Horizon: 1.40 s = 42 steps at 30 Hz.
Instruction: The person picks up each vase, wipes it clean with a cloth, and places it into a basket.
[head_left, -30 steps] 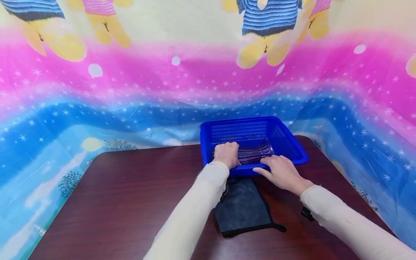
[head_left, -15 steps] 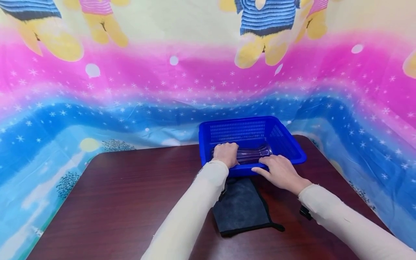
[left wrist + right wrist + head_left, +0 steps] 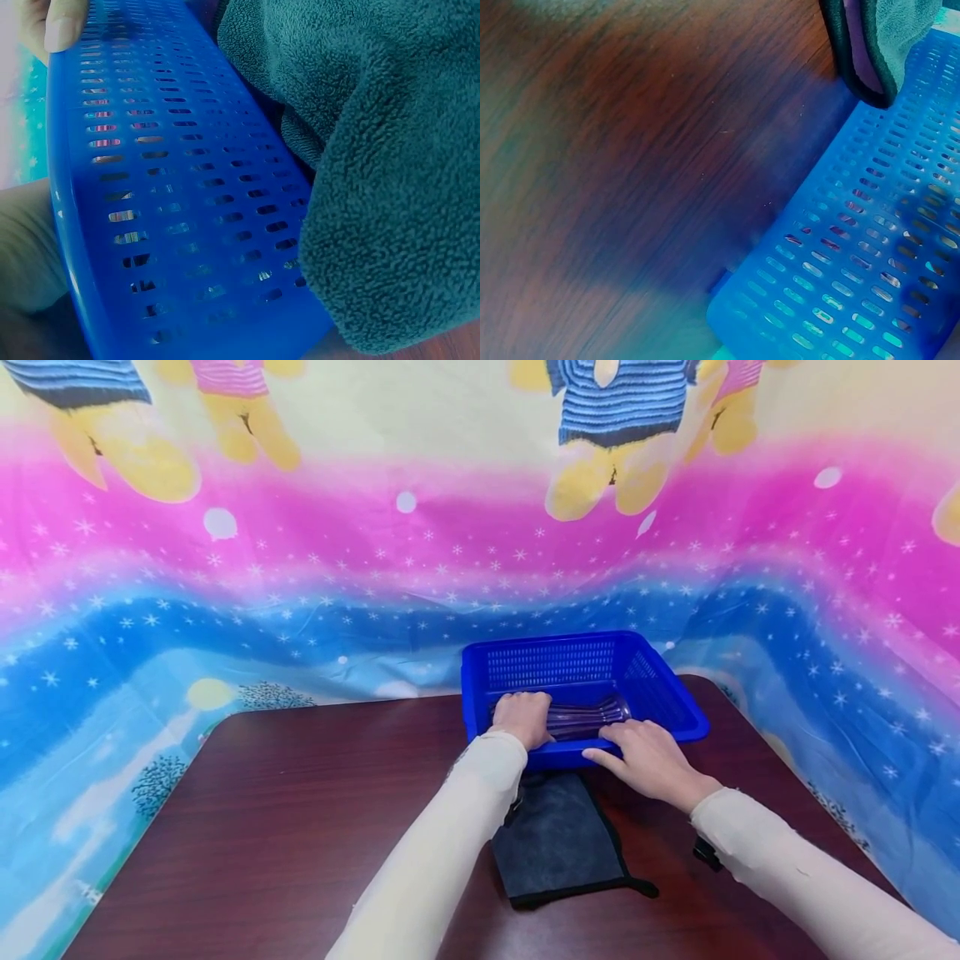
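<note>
A clear, ribbed glass vase [image 3: 585,717] lies on its side in the blue plastic basket [image 3: 551,752]. My left hand [image 3: 522,718] reaches over the near rim, its fingers curled around the left part of the vase and hiding it. At the right, my right hand [image 3: 652,758] grips the near rim, with the thumb outside and the fingertips inside by the vase's flared end. In the left wrist view, the right thumb [image 3: 64,30] presses the rim. A dark cloth [image 3: 562,839] with black edging and a loop lies before the basket; its plush side [image 3: 390,165] shows in the left wrist view.
The basket stands at the back right of a dark reddish-brown wooden table [image 3: 300,810]. Behind it hangs a printed curtain [image 3: 390,552] in pink and blue, also along both sides. Slotted basket walls [image 3: 855,262] show in the right wrist view.
</note>
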Available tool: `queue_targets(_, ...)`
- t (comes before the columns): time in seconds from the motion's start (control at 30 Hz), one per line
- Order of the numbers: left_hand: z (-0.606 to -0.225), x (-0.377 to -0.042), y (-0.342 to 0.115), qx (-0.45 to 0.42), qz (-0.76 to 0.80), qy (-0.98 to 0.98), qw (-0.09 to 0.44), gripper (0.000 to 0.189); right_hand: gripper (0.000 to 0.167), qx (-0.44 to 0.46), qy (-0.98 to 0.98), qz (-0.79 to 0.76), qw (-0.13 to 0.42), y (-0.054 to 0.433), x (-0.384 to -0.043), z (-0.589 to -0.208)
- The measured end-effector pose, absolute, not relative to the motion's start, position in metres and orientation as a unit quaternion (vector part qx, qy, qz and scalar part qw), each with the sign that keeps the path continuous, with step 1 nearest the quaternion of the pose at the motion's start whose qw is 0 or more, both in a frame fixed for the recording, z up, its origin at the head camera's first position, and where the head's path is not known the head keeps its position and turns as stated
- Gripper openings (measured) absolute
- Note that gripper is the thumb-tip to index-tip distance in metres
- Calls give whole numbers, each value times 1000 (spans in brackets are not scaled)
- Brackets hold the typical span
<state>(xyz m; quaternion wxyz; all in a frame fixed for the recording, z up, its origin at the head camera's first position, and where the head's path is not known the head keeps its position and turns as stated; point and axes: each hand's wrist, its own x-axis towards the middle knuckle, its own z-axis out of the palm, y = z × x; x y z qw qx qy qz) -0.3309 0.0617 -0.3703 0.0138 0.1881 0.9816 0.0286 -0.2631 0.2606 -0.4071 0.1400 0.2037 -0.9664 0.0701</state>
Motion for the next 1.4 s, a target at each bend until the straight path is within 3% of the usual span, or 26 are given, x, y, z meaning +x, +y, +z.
queue_targets(0.4,-367,-325,51,188,74,979,21,72,53,196,-969,84,125,261,-261,-405)
queue_targets(0.83,-365,-326,47,177,79,981,16,72,58,178,-973,113,93,261,-262,-400)
queue_targets(1.4,-356,-314,37,218,43,974,-29,66,52,172,-966,157,109,260,-259,-399)
